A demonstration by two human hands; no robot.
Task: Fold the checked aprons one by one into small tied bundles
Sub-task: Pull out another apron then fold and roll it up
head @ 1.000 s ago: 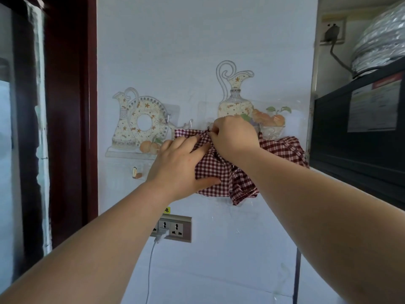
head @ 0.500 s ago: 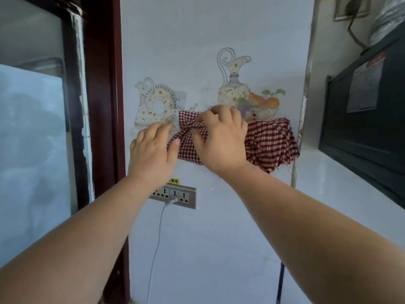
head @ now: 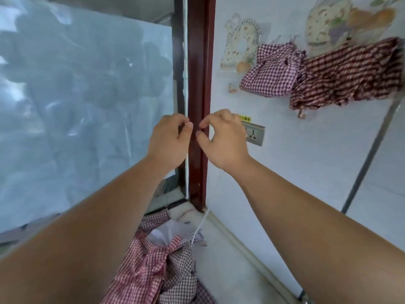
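Two checked apron bundles hang on the white wall at upper right: a lighter red-and-white one and a darker one beside it. My left hand and my right hand hover side by side in front of the dark red door frame, well below and left of those bundles. Both hands hold nothing, with fingers curled and slightly apart. A heap of loose checked aprons lies on the counter at the bottom, partly hidden by my left forearm.
A dark red door frame with a frosted glass pane fills the left. A wall socket sits right of my right hand, with a white cable running down to the heap. Jug stickers decorate the wall.
Both hands have let go of the lighter bundle on the wall and dropped down and left. The view has swung left and downward, bringing the apron heap into sight.
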